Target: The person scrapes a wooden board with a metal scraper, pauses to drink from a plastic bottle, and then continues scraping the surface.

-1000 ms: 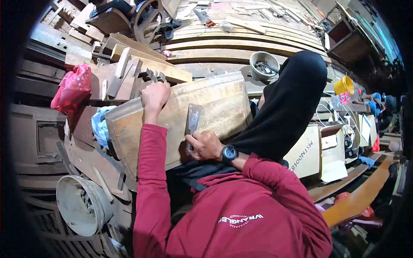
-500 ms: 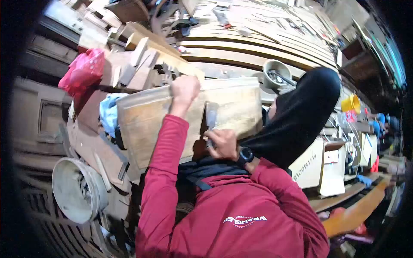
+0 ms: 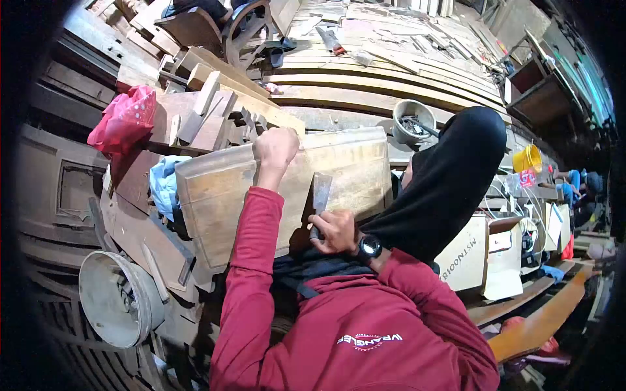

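A pale wooden panel (image 3: 225, 199) lies tilted across my lap, with a moulded strip along its far edge. My left hand (image 3: 276, 148) is closed at that far edge, its fingertips hidden from view. My right hand (image 3: 336, 231), with a watch on the wrist, is wrapped round the handle of a flat-bladed tool (image 3: 321, 192). The blade points away from me, over the panel. Whether its tip touches the wood I cannot tell.
Wood offcuts (image 3: 205, 111) and a pink bag (image 3: 125, 120) lie at the left. A large bucket (image 3: 153, 306) stands lower left, a smaller one (image 3: 415, 133) beyond my knee. A cardboard box (image 3: 466, 254) is at the right. Part of a seated person shows at the top left.
My right hand and the tool have moved slightly down, towards my body. My left hand is still at the far edge, a little lower in view. The view has shifted slightly.
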Demonstrator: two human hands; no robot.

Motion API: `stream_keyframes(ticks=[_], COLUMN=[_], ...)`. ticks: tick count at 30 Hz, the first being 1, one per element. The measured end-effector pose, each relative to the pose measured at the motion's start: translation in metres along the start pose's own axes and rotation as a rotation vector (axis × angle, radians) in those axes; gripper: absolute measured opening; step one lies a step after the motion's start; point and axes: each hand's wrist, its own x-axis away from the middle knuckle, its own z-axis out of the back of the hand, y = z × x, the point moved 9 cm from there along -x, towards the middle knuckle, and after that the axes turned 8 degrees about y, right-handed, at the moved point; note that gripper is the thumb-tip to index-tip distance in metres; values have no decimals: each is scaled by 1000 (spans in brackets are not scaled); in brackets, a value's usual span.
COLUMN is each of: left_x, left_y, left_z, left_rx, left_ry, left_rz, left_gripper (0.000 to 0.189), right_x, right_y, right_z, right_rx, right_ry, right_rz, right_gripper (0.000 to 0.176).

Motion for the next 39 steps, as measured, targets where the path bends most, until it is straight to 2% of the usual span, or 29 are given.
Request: stream_keyframes(ticks=[4, 5, 8, 9, 12, 14, 16, 21, 24, 26, 27, 30, 31, 34, 35, 39], left_x=[0, 0, -1, -5, -18, -14, -10, -3, -8, -5, -3, -6, -6, -3, -5, -5], left_y=[0, 1, 0, -1, -2, 28, 32, 31, 26, 32, 30, 27, 27, 32, 33, 33], left_z=[5, 0, 0, -12, -32, -4, -19, -14, -24, -17, -15, -24, -26, -14, -17, -17], left_rx=[-45, -59, -79, -93, -21, 18, 4, -15, -40, -21, 7, 65, 64, -6, -46, -10], left_ry=[25, -69, -157, -208, -118, 20, -57, -22, -20, -48, -37, -22, -53, -4, -81, -44], left_rz=[28, 28, 111, 81, 90, 10, 69, 1, -13, -5, 12, -9, 6, -19, -17, -23], left_gripper=[54, 51, 47, 44, 42, 50, 56, 39, 33, 34, 35, 52, 52, 38, 39, 41], right_x=[7, 8, 11, 13, 15, 12, 13, 2, 7, 8, 3, 0, -8, -6, -3, 1], right_y=[2, 3, 0, 0, 3, 0, 2, -1, 30, 46, 41, 16, 10, 34, 43, 19], right_z=[-24, -26, -30, -32, -37, -34, -31, -4, -22, -22, -9, 11, 19, 0, -3, 13], right_rx=[62, 37, 23, 15, 5, 5, -6, 45, 150, 157, 63, -67, -47, 103, 50, -61], right_ry=[-123, -161, -212, -203, -203, -226, -199, -17, -23, 27, 94, 102, 112, 163, 183, 163], right_rz=[7, -12, -33, -41, -54, -70, -54, -29, -239, -274, -257, -131, -116, -260, -262, -98], right_gripper=[50, 49, 43, 42, 41, 41, 45, 44, 42, 43, 44, 42, 41, 41, 39, 42])
